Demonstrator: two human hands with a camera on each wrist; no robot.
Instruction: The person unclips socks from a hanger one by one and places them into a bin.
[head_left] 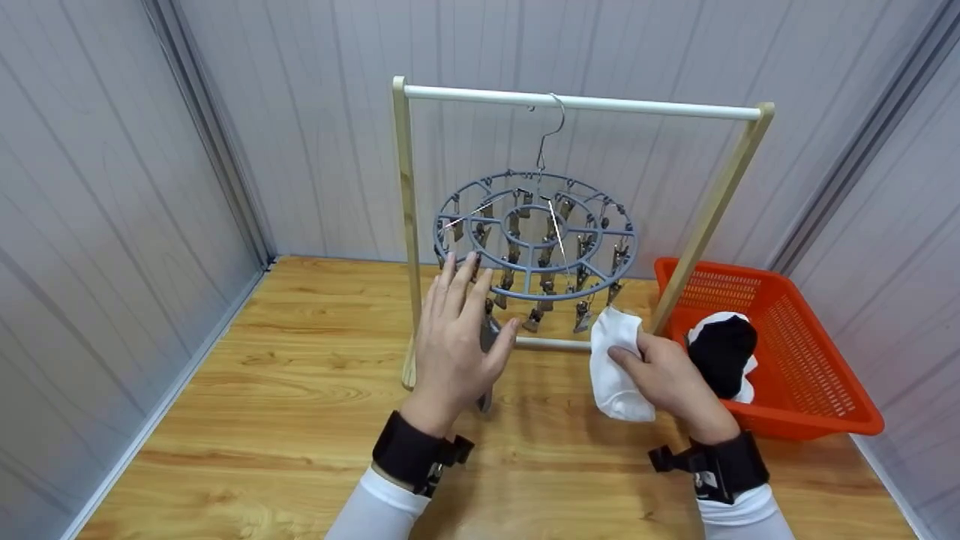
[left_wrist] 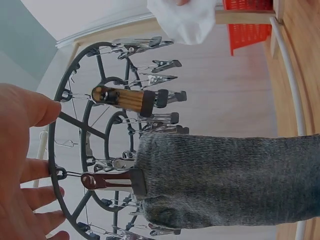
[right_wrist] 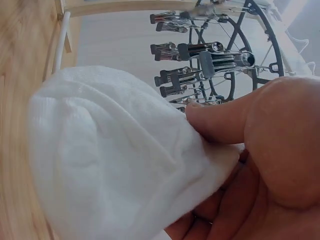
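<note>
My right hand (head_left: 679, 379) pinches a white sock (head_left: 619, 367) between thumb and fingers, in front of the rack's right side. The sock (right_wrist: 110, 155) fills much of the right wrist view. With fingers spread and straight, my left hand (head_left: 457, 337) is at the near left rim of a round grey clip hanger (head_left: 529, 294). In the left wrist view the thumb (left_wrist: 42, 110) lies right at that rim. A dark grey sock (left_wrist: 225, 180) hangs from a brown-handled clip (left_wrist: 107, 180); in the head view my left hand mostly hides it.
The hanger's hook (head_left: 555, 124) hangs on the white bar (head_left: 585, 100) of a wooden rack (head_left: 712, 217). Several metal clips (head_left: 581, 315) dangle below the rings. An orange basket (head_left: 817, 375) on the right holds a black sock (head_left: 722, 356) and white ones. Panel walls surround the wooden table (head_left: 300, 450).
</note>
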